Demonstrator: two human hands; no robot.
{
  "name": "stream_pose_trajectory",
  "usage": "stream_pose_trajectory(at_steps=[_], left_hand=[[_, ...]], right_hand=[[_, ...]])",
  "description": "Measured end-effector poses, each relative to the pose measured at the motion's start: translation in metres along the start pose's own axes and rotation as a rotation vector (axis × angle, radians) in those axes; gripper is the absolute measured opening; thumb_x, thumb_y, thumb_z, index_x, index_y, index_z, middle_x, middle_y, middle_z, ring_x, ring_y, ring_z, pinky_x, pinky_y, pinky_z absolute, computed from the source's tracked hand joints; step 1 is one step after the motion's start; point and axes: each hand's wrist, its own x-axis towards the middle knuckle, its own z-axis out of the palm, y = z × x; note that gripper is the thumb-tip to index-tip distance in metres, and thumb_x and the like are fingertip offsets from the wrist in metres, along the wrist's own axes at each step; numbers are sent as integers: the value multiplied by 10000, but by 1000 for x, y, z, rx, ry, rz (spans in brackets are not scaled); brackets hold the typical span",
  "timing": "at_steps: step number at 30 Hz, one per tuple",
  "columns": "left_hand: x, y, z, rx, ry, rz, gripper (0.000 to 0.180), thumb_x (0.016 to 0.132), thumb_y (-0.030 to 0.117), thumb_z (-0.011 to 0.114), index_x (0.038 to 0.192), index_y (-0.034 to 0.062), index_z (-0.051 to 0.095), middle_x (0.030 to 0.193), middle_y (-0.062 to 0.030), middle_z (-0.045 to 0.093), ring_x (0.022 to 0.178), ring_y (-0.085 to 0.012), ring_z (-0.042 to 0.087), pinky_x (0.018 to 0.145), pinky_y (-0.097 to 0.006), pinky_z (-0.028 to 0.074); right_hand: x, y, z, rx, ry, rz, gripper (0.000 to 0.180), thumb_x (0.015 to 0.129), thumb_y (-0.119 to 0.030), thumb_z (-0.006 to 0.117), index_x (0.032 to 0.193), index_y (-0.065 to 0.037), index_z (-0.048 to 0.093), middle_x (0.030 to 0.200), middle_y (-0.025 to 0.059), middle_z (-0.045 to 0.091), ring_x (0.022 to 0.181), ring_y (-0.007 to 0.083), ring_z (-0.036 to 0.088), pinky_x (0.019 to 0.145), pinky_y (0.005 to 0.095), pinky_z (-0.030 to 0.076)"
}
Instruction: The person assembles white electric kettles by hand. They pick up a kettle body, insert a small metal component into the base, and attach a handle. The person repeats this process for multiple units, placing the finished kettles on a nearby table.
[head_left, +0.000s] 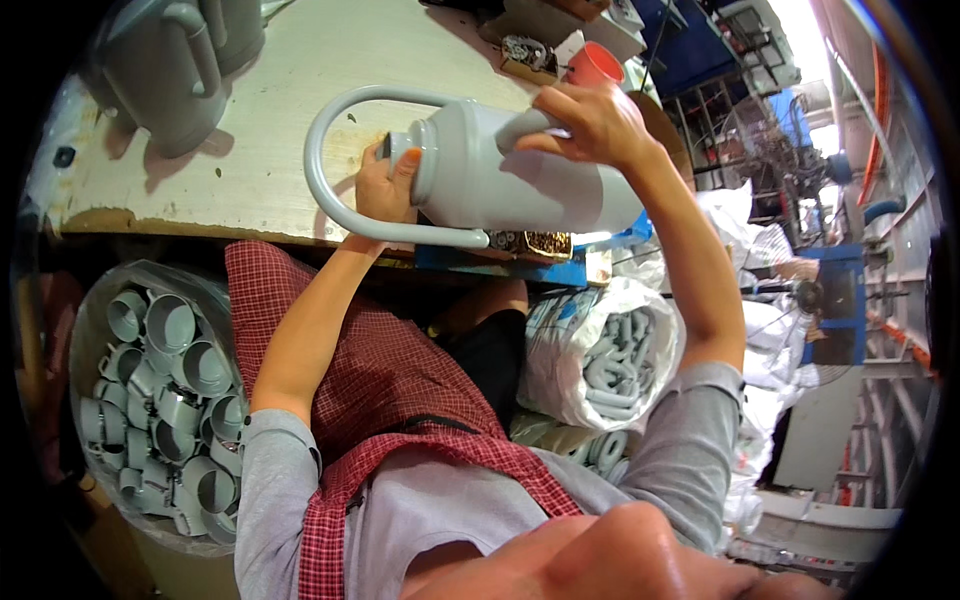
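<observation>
Grey plastic jug body with a long looped grey handle (520, 175) lies on its side over the near edge of the pale wooden worktop (270, 120), long axis roughly left-right, neck end pointing left, base right. Left hand (385, 190) at the neck, fingers closed round the cap end. Right hand (590, 125) on top mid-body, fingers curled over the side grip. Both hands touching it.
</observation>
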Motion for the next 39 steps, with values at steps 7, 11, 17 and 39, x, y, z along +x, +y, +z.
stream_pose_trajectory(at_steps=[7, 11, 17, 39], left_hand=[[-26, 19, -4, -283, 184, -377, 441, 1010, 370, 532, 926, -47, 646, 772, -27, 603, 692, -79, 516, 612, -242, 446], [-19, 31, -13, -276, 151, -395, 532, 1014, 428, 491, 960, -71, 665, 872, -87, 673, 759, -139, 625, 659, -261, 512], [-8, 67, -29, -221, 357, -313, 497, 1021, 408, 496, 963, -53, 674, 886, -70, 661, 779, -116, 579, 696, -257, 476], [-119, 127, -251, -338, 896, -330, 600, 1024, 512, 364, 1367, 33, 480, 1386, -136, 507, 1228, -259, 520, 1059, -389, 397]], right_hand=[[-62, -61, -39, 100, 718, 120, 372, 700, -128, 822, 1033, -51, 678, 900, 61, 697, 780, 268, 654, 679, 350, 536], [-166, -123, 25, 736, 298, 672, 116, 809, -43, 748, 911, -29, 695, 833, 103, 684, 635, 155, 648, 580, 279, 512], [-179, -107, 125, 469, 88, 957, 163, 868, -107, 668, 1016, -43, 693, 1047, 161, 647, 846, 355, 648, 722, 413, 522], [-170, -106, 138, 360, 169, 914, 209, 911, -132, 586, 1097, -38, 595, 1029, 210, 626, 905, 433, 602, 755, 494, 494]])
